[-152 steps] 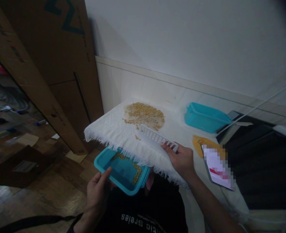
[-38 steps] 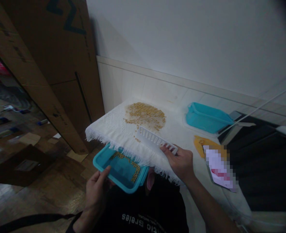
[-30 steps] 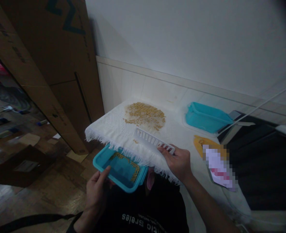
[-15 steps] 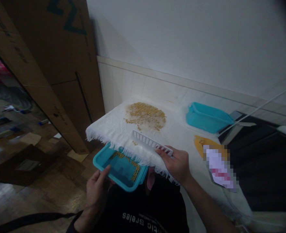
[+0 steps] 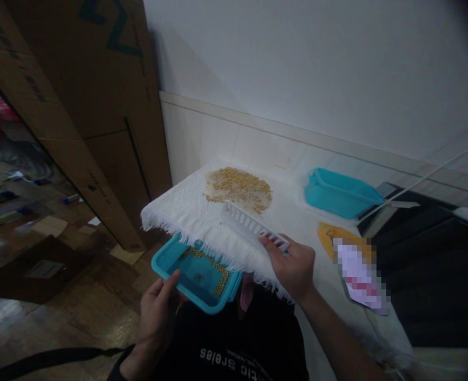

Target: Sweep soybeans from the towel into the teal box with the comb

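My left hand (image 5: 160, 307) grips the near rim of a blue plastic tub (image 5: 214, 308), thumb on top. The tub is held below the fringed edge of a white cloth (image 5: 178, 207), which covers part of it. Yellow soybean-like beans (image 5: 221, 280) lie along the tub's far and right sides. In my right hand (image 5: 293, 267) is a white slotted plastic piece (image 5: 245, 222), long and narrow, held at its right end just above or on the cloth. Its far end is close to the near side of a spread pile of the same beans (image 5: 237, 185).
A second blue tub (image 5: 341, 193) stands by the wall at the right. Nearer are a yellow packet (image 5: 325, 235) and a black panel (image 5: 436, 280) with a white cable. A tall cardboard box (image 5: 99, 106) stands left; cardboard pieces (image 5: 51, 226) lie on the floor.
My right hand and the slotted piece have shifted slightly up and right, toward the pile. The few beans near the cloth's edge are gone, and a small blurred cluster shows inside the tub.
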### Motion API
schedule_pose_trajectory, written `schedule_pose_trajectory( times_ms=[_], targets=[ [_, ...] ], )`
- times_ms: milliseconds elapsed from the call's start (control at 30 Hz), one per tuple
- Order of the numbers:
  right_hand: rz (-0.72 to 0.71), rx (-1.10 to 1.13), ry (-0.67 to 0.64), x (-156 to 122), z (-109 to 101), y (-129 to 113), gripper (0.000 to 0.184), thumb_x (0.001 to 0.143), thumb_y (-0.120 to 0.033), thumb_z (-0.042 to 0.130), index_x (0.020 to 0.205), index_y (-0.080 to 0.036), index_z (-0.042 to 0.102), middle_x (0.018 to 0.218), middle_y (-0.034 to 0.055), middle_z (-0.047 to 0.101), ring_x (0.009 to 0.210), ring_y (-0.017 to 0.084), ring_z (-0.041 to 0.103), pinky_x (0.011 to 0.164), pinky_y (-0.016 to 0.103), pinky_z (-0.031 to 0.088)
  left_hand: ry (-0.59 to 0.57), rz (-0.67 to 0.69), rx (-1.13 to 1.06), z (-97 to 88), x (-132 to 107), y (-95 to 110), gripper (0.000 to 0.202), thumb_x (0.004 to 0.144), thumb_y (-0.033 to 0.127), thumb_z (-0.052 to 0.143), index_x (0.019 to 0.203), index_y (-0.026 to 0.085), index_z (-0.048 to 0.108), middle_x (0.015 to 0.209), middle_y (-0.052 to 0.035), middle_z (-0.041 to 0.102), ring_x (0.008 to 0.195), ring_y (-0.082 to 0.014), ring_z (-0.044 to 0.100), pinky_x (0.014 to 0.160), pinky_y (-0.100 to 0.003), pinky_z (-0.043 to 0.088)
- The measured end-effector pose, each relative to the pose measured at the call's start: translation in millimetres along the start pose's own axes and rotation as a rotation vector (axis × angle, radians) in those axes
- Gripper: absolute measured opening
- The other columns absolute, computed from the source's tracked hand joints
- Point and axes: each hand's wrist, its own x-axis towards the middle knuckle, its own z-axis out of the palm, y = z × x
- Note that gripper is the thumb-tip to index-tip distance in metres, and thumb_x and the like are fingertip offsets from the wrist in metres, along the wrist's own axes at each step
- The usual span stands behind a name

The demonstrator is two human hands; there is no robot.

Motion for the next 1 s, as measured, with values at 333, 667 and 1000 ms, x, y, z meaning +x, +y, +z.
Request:
schedule_pose_trajectory(
  times_ms=[333, 667, 1000],
  targets=[
    [0.067, -0.084, 0.041, 12, 12, 17, 0.039, 0.093, -0.048, 0.062, 0.078, -0.015, 0.078, 0.056, 0.0029, 0.07, 0.046, 0.014, 0.062, 0.047, 0.022, 0.042, -0.012, 0.014, 0.005, -2.8, 2, -1, 0.04, 0.063, 0.049, 0.089, 0.064, 0.017, 0.065, 0.051, 0.0031, 0.057, 0.044, -0.0104, 0.047, 0.045, -0.024, 0.04],
    [0.09, -0.041, 0.054, 14, 15, 16, 0.038, 0.092, -0.046, 0.063, 0.074, -0.015, 0.076, 0.053, 0.0014, 0.067, 0.043, 0.013, 0.058, 0.046, 0.022, 0.041, -0.005, 0.011, -0.006, -3.3, 3, -1, 0.038, 0.062, 0.048, 0.089, 0.064, 0.017, 0.066, 0.052, 0.0019, 0.058, 0.045, -0.011, 0.049, 0.044, -0.023, 0.038],
    [0.095, -0.012, 0.026, 14, 25, 14, 0.034, 0.091, -0.041, 0.064, 0.078, -0.013, 0.078, 0.057, 0.0033, 0.07, 0.047, 0.015, 0.062, 0.048, 0.023, 0.042, -0.003, 0.0, -0.022, -1.8, 2, 2, 0.039, 0.06, 0.047, 0.09, 0.063, 0.018, 0.066, 0.051, 0.0028, 0.057, 0.045, -0.0105, 0.048, 0.045, -0.024, 0.042]
  ],
)
